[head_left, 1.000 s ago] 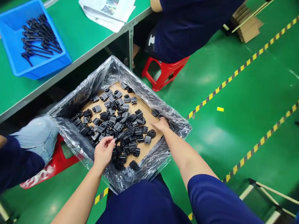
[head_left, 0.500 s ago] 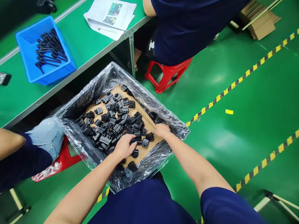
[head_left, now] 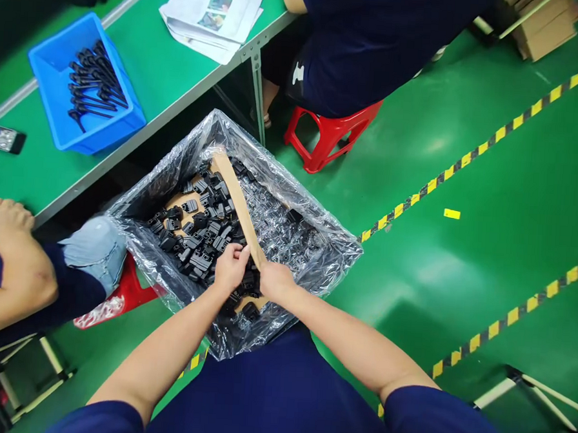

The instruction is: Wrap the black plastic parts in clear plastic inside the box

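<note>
A box lined with clear plastic film (head_left: 314, 192) stands in front of me, with many small black plastic parts (head_left: 202, 262) lying in its left half on a brown cardboard sheet (head_left: 241, 204). My right hand (head_left: 276, 282) is closed on the near end of that sheet, whose right side is raised and folded over. Close to the sheet's edge, above the black parts, is my left hand (head_left: 232, 265) with curled fingers; what they hold, if anything, is hidden. Under the raised sheet, more plastic film covers dark pieces on the right.
On the green workbench (head_left: 174, 88) are a blue bin (head_left: 89, 144) of black stalk-shaped parts and some printed papers (head_left: 215, 19). A co-worker sits on a red stool (head_left: 317, 143) ahead, another at left. Yellow-black tape (head_left: 466, 160) marks the floor.
My right hand has pulled the cardboard sheet's right side up and leftward, uncovering the plastic film beneath. My left hand has shifted slightly left, its fingers now curled.
</note>
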`<state>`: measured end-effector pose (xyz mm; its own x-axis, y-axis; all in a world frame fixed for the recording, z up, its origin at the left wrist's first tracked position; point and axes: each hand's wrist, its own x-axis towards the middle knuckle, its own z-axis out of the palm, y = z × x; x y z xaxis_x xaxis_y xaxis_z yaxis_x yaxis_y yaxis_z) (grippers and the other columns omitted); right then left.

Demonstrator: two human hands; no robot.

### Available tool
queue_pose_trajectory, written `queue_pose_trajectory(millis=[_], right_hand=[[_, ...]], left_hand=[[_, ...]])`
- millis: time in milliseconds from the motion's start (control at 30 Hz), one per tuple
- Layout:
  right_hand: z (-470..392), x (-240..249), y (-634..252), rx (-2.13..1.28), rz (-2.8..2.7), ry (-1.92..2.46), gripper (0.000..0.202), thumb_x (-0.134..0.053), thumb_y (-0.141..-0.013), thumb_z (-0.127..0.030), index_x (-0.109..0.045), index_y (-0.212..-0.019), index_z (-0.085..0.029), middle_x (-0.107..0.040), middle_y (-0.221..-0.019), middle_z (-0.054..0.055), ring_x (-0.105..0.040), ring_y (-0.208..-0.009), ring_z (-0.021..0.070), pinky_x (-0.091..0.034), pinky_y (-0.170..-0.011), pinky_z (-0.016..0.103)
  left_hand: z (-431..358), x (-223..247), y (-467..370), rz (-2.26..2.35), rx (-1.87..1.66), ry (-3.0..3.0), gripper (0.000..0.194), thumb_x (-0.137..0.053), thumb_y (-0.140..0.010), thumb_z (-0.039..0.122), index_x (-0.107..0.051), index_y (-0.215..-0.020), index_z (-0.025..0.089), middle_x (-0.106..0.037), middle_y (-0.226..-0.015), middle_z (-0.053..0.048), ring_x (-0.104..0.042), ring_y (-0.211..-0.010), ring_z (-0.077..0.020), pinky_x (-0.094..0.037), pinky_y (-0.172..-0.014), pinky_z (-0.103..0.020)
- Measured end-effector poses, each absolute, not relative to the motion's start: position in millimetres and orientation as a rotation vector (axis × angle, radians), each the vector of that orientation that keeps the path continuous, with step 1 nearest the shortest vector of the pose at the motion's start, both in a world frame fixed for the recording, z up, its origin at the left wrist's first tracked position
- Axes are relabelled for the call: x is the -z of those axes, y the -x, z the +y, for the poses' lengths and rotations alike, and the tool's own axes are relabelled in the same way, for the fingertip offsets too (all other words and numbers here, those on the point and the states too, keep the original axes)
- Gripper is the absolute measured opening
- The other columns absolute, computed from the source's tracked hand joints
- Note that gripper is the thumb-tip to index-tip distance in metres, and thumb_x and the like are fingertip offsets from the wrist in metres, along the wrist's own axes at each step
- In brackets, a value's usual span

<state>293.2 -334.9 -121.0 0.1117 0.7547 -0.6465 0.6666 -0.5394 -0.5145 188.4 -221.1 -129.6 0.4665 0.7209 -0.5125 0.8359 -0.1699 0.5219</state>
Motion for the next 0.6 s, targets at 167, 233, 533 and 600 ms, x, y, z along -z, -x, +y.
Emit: queue_pose_trajectory(millis=[167, 233, 533, 600], right_hand=[[-320, 101, -255, -1.430, -1.579, 2.126, 0.031, -0.049, -0.084, -0.018, -0.068, -0.107, -0.012, -0.071, -0.100, 0.016, -0.068, -0.094, 0.0290, -0.055, -0.078, 0.037], [-319, 99, -256, -1.457, -1.562, 2.127, 0.032, -0.051, -0.084, -0.023, -0.067, -0.109, -0.010, -0.071, -0.103, 0.016, -0.068, -0.094, 0.0295, -0.055, -0.078, 0.037], [-293, 202, -407, -1.225, -1.224, 2.320, 0.036, -0.050, -0.093, -0.030, -0.058, -0.122, -0.013, -0.058, -0.131, 0.014, -0.053, -0.121, 0.0248, -0.041, -0.105, 0.034], [-280, 232, -428, -1.207, -1.115, 2.450, 0.040, -0.052, -0.090, -0.020, -0.054, -0.128, -0.009, -0.054, -0.135, 0.018, -0.051, -0.125, 0.0272, -0.037, -0.110, 0.035]], left_hand=[[-182, 124, -215, 1.433, 0.517, -1.924, 0.052, -0.059, -0.076, 0.060, -0.068, -0.100, 0.015, -0.073, -0.100, -0.017, -0.069, -0.088, -0.0290, -0.049, -0.072, -0.034], [-177, 125, -216, 1.410, 0.571, -1.983, 0.042, -0.058, -0.080, 0.048, -0.070, -0.102, 0.015, -0.073, -0.106, -0.018, -0.068, -0.096, -0.0307, -0.049, -0.077, -0.035], [-208, 107, -166, 1.481, 0.361, -1.897, 0.033, -0.051, -0.085, 0.034, -0.069, -0.105, 0.016, -0.074, -0.106, -0.013, -0.068, -0.100, -0.0291, -0.051, -0.083, -0.037], [-216, 103, -154, 1.534, 0.308, -1.868, 0.033, -0.051, -0.084, 0.036, -0.070, -0.103, 0.016, -0.074, -0.105, -0.013, -0.069, -0.100, -0.0295, -0.052, -0.083, -0.038]])
